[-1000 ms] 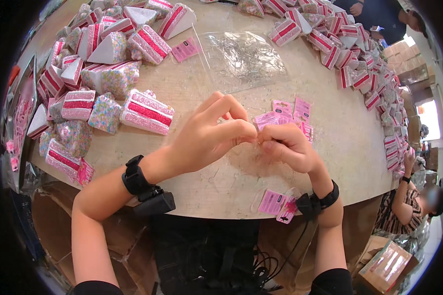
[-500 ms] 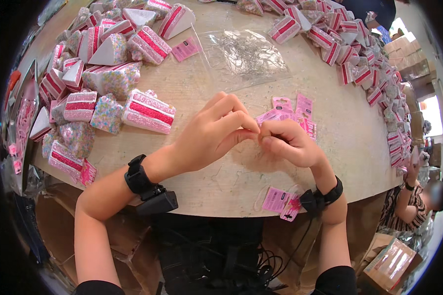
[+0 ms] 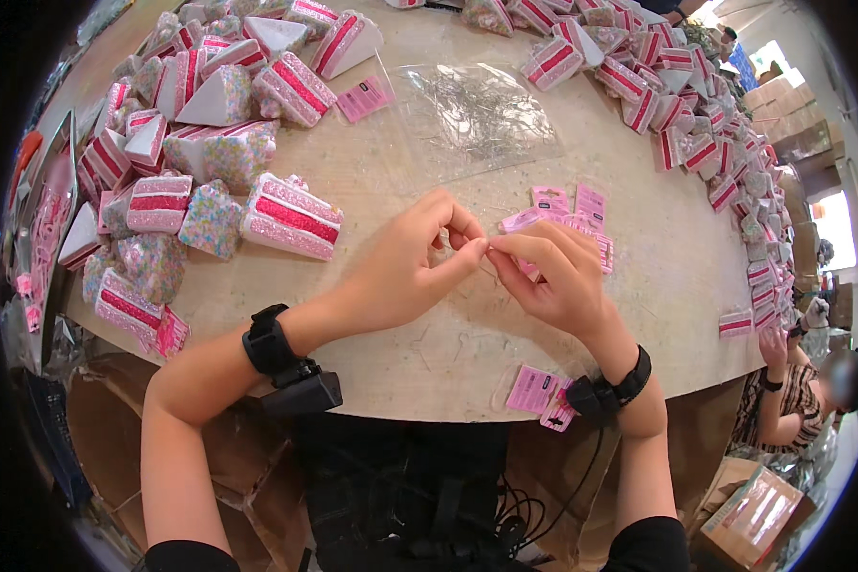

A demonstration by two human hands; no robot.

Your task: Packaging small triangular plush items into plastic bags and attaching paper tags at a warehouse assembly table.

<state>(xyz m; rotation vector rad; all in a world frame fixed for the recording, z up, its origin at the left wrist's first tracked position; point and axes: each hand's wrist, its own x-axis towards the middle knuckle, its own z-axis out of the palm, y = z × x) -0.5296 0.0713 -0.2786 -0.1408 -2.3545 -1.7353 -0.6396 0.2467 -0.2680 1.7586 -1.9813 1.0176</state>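
My left hand [image 3: 415, 257] and my right hand [image 3: 558, 281] meet fingertip to fingertip above the middle of the table. Both are closed in a pinch on something very thin, mostly hidden by the fingers; its kind does not show. Just beyond the right hand lie several pink printed cards [image 3: 589, 205]. Farther off, a clear plastic bag [image 3: 477, 114] holds many thin silvery metal pieces. To the left of my left hand sits a glittery pink toy cake slice [image 3: 292, 217] with a red stripe.
Cake slices [image 3: 221, 95] are heaped along the left; another long heap [image 3: 677, 86] curves down the right edge. A pink card [image 3: 364, 98] lies by the bag, more tags [image 3: 541, 393] at the near edge. A co-worker in a striped top [image 3: 782, 410] is at the right.
My right hand has turned, its fingers reaching more toward the left hand, whose thumb is now stretched toward them. At the far right, a cake slice now lies near the co-worker's hand.
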